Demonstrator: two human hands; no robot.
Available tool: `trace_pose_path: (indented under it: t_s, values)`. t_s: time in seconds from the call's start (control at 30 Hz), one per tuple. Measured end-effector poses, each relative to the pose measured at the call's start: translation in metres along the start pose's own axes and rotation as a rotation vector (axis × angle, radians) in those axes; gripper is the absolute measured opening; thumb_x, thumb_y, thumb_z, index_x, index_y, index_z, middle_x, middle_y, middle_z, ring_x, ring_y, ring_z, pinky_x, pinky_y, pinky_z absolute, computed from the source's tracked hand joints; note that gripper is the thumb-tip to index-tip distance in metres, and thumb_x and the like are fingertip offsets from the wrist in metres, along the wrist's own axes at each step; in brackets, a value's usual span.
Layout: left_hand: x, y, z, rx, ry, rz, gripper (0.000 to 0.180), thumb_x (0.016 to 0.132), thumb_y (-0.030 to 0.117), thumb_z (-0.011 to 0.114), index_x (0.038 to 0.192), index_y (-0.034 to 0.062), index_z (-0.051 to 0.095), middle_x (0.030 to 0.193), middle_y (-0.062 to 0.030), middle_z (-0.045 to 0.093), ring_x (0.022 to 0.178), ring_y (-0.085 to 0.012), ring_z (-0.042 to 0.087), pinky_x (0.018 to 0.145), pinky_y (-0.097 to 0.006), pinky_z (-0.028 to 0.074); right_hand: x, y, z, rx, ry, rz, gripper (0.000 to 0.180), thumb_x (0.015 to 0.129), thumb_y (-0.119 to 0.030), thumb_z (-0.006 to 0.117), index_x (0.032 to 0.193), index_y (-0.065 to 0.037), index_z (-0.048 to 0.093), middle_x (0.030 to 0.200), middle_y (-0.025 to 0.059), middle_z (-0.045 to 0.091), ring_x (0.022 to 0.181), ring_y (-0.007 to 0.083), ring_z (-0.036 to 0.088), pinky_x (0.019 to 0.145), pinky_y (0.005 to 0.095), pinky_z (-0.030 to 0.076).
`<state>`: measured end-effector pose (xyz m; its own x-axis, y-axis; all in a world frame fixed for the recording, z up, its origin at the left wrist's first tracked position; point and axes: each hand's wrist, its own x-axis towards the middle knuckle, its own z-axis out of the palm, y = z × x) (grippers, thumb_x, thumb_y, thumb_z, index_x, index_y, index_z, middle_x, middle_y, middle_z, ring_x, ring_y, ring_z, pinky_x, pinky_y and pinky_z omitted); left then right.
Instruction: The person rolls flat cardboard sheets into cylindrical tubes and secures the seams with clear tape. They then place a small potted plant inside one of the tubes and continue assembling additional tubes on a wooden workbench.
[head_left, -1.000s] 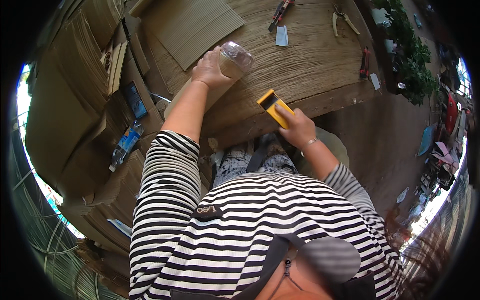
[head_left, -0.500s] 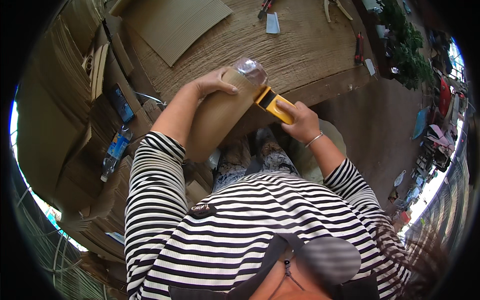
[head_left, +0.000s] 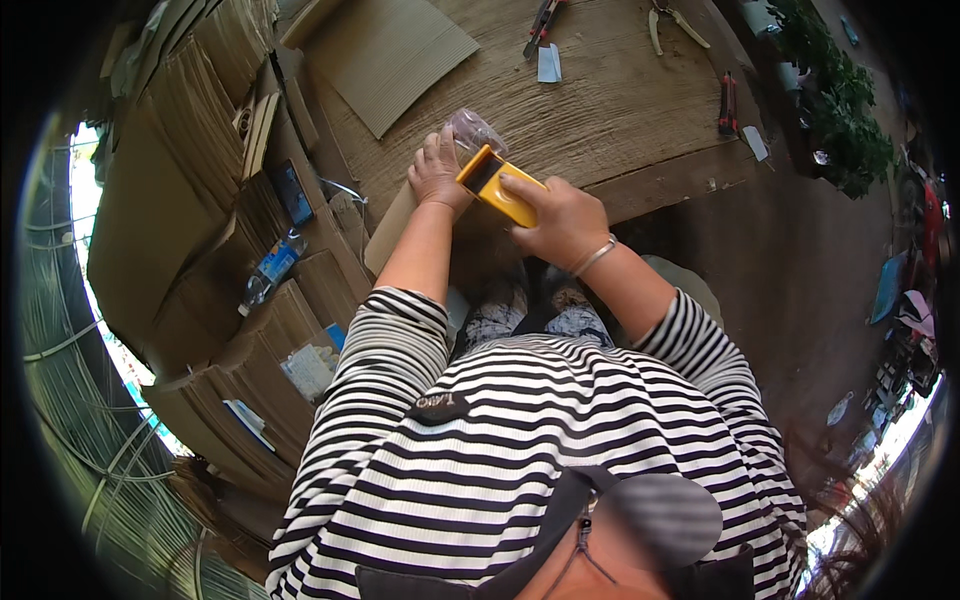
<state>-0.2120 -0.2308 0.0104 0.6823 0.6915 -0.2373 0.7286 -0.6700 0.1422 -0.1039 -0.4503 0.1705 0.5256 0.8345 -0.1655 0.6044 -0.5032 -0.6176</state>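
My left hand (head_left: 437, 172) grips a clear plastic cup-like container (head_left: 473, 130) together with a brown cardboard sheet (head_left: 392, 232) that hangs down off the front edge of the wooden table (head_left: 620, 110). My right hand (head_left: 560, 218) is closed around a yellow tape dispenser (head_left: 497, 184), pressed close against the container and the left hand. Both hands meet just over the table's front edge, above my knees.
A corrugated cardboard sheet (head_left: 395, 50) lies on the table at the back left. Pliers (head_left: 672, 18), a red tool (head_left: 728, 103) and a small paper tag (head_left: 548, 63) lie farther back. Stacked cardboard boxes (head_left: 200, 200) fill the left side. Potted plants (head_left: 840, 120) stand at right.
My left hand has pulled the container and cardboard back toward the table's front edge. The right hand has brought the yellow dispenser up against them.
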Motion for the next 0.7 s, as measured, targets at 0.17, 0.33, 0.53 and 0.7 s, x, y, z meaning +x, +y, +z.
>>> trace_pose_path:
  t_s: [0.17,0.33,0.53,0.7]
  values:
    - [-0.005,0.023,-0.041,-0.036,-0.122,-0.061,0.124,0.061,0.049,0.089,0.161,0.0270,0.020,0.161,-0.0097,0.030,0.147,-0.0333,0.033,0.118,-0.052,0.032,-0.095,0.042,-0.051,-0.063,-0.147,0.049,0.061,0.078,-0.032,0.081,0.136,-0.032,0.063,0.095,0.0117,0.063,0.082,0.0324,0.069,0.070,0.0439,0.056]
    - [0.006,0.021,-0.058,-0.139,-0.227,-0.032,0.122,0.063,0.044,0.089,0.162,0.0228,0.021,0.162,-0.0122,0.032,0.149,-0.0339,0.033,0.121,-0.048,0.032,-0.095,0.085,-0.014,-0.146,-0.222,0.127,0.061,0.078,-0.030,0.079,0.137,-0.034,0.062,0.095,0.0118,0.063,0.084,0.0332,0.069,0.072,0.0441,0.056]
    - [0.091,-0.084,-0.035,-0.635,-0.449,0.102,0.128,0.055,0.035,0.096,0.161,0.0065,0.031,0.158,-0.0211,0.043,0.147,-0.0352,0.042,0.122,-0.042,0.034,0.002,0.089,0.067,-0.107,-0.226,0.095,0.060,0.080,-0.031,0.079,0.137,-0.038,0.061,0.100,0.0125,0.063,0.088,0.0336,0.070,0.075,0.0450,0.057]
    - [0.125,-0.117,-0.079,-0.480,-0.309,-0.108,0.102,0.073,0.042,0.087,0.157,0.0103,0.039,0.159,-0.0188,0.044,0.145,-0.0320,0.045,0.119,-0.041,0.038,0.068,0.065,0.108,-0.029,-0.090,0.023,0.064,0.079,-0.033,0.081,0.139,-0.040,0.060,0.096,0.0111,0.061,0.085,0.0316,0.069,0.075,0.0436,0.057]
